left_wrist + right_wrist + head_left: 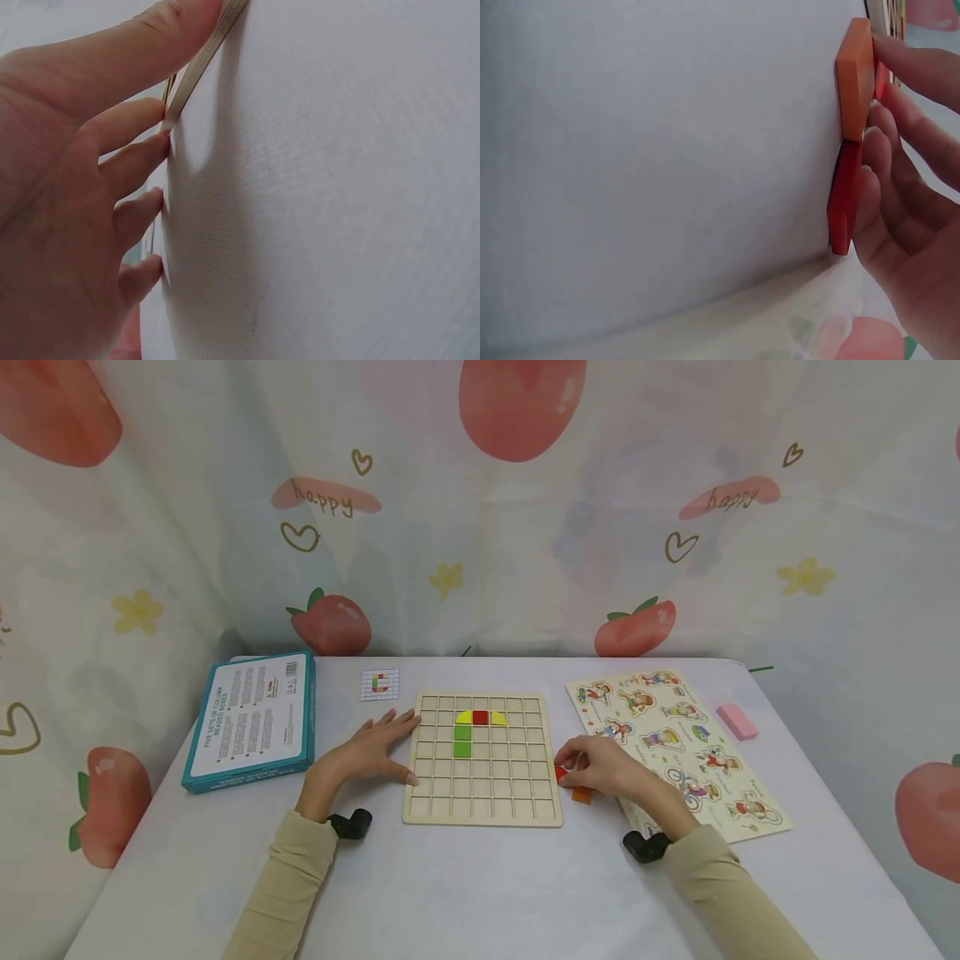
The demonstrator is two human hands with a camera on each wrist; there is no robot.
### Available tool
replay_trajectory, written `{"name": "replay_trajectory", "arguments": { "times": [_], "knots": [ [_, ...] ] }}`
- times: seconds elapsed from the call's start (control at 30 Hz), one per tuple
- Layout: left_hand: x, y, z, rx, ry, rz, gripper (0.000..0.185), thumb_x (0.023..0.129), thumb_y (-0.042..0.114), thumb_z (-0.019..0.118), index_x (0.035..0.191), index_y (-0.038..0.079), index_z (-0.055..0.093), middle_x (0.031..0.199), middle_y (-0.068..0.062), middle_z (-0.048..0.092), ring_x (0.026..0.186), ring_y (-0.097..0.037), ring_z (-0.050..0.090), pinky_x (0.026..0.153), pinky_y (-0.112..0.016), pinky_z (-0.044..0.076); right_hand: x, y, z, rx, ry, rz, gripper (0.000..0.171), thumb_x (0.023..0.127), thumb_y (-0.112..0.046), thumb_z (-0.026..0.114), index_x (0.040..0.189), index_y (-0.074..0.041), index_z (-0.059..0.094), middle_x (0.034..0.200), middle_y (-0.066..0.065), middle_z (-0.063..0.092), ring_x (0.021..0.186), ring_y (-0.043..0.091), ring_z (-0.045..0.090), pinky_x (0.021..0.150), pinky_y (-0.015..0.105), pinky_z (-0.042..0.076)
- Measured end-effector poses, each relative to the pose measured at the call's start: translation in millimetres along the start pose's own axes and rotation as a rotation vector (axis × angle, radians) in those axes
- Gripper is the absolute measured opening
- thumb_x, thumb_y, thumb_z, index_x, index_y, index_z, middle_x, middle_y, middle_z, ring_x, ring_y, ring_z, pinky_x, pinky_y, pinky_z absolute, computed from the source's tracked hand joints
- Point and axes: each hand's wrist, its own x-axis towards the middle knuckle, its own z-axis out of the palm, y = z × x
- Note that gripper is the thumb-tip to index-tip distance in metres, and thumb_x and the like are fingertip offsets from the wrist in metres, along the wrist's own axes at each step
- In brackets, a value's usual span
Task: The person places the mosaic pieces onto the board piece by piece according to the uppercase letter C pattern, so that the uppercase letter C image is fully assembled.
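Note:
A wooden grid board (517, 785) lies on the table. Set in its upper cells are a red square tile (480, 717), yellow rounded corner tiles (498, 719) on either side of it, and two green tiles (462, 749) in a column. My left hand (371, 750) is spread at the board's left edge, its thumb against the rim. By the right edge, my right hand (603, 766) pinches a red tile (560, 773) between thumb and index finger. Right beside these fingertips lie an orange tile (855, 79) and another red tile (844, 199), under the curled fingers.
A small pattern card (380, 685) lies behind the board. To the left is a blue-edged box (251, 718). A picture puzzle board (663, 738) extends under the right forearm, with a pink block (737, 721) beyond it. A printed curtain (480, 543) hangs behind the table.

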Motion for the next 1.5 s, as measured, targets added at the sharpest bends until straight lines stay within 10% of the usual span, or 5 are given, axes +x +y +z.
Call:
{"name": "replay_trajectory", "arguments": {
  "times": [0.93,1.5],
  "knots": [
    [-0.8,0.7,-0.3,-0.010,0.005,-0.005,0.105,0.080,0.038,0.088,0.163,0.014,0.030,0.172,-0.008,0.020,0.161,-0.036,0.004,0.129,-0.060,0.001,-0.7,-2.7,-2.7,0.108,0.055,-0.046,0.012,0.095,-0.011,0.072,0.106,-0.010,0.075,0.092,0.003,0.070,0.070,0.014,0.061,0.058,0.026,0.051],
    [-1.6,1.5,-0.2,-0.007,0.004,-0.009,0.104,0.081,0.038,0.087,0.163,0.014,0.030,0.173,-0.008,0.020,0.161,-0.036,0.003,0.129,-0.059,0.002,18.2,-23.7,13.7,0.198,0.084,-0.135,0.023,0.092,-0.005,0.073,0.115,-0.004,0.071,0.095,0.004,0.073,0.085,0.013,0.069,0.078,0.023,0.058]
  ]
}}
